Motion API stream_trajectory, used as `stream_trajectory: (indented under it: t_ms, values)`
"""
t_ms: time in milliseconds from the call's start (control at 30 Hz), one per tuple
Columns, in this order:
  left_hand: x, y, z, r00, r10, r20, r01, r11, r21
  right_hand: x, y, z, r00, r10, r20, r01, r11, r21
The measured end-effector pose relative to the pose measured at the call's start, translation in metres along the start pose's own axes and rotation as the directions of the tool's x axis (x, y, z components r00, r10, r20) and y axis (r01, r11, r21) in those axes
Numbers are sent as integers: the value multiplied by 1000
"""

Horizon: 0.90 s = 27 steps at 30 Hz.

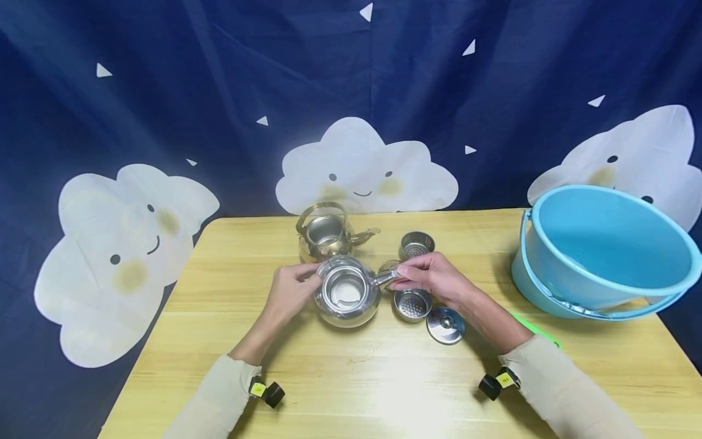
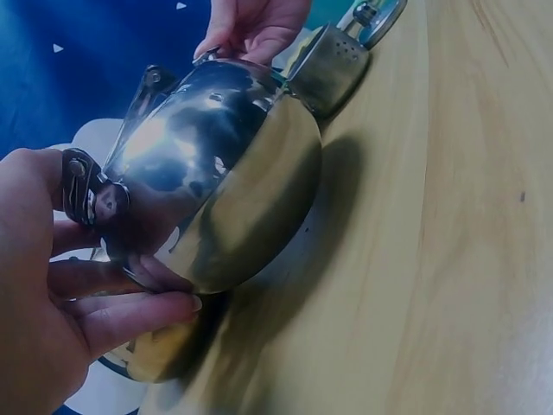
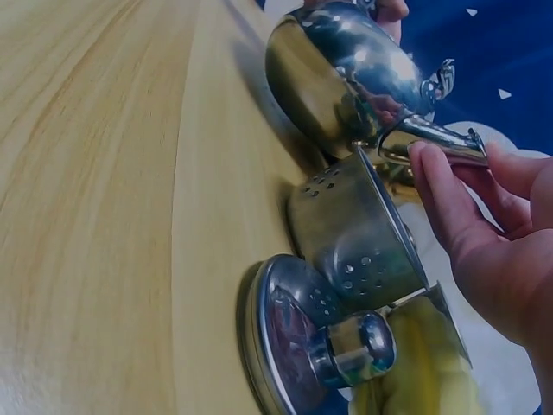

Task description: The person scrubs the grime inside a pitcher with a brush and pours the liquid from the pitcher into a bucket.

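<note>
A shiny steel teapot (image 1: 351,317), its top uncovered, is held between both hands over the table. My left hand (image 1: 290,292) grips its left side, thumb near the handle mount (image 2: 82,186) and fingers under the body. At the spout (image 3: 432,143), my right hand (image 1: 439,279) pinches near the tip with thumb and fingers. A second, gold-tinted teapot (image 1: 307,247) with a raised handle stands just behind. Below the right hand lie a perforated strainer (image 1: 412,305) and a knobbed lid (image 1: 446,326). Another strainer (image 1: 417,245) stands behind that hand; a round piece (image 1: 388,266) is partly hidden by the spout.
A large blue bucket (image 1: 540,291) with its handle hanging down in front stands at the right of the wooden table (image 1: 351,384). Beside the right forearm a bright green flat object (image 1: 540,332) is partly covered. A dark blue cloud-print curtain (image 1: 236,73) hangs behind the table.
</note>
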<state>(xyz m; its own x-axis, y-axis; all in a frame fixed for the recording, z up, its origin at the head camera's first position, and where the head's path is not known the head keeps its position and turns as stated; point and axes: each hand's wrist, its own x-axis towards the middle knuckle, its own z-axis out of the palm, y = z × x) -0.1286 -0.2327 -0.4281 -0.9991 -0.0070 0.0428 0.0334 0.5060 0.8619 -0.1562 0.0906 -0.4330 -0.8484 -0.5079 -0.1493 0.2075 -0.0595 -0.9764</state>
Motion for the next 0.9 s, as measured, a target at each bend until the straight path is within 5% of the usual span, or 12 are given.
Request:
stream_trajectory:
  t_ms: [567, 900]
  values:
    - [5, -5, 1, 997, -68, 30, 67, 998, 20, 2, 0, 3, 995, 96, -31, -93, 993, 71]
    - [5, -7, 5, 999, -20, 35, 18, 997, 73, 1, 4, 4, 990, 133, -56, -126, 986, 107]
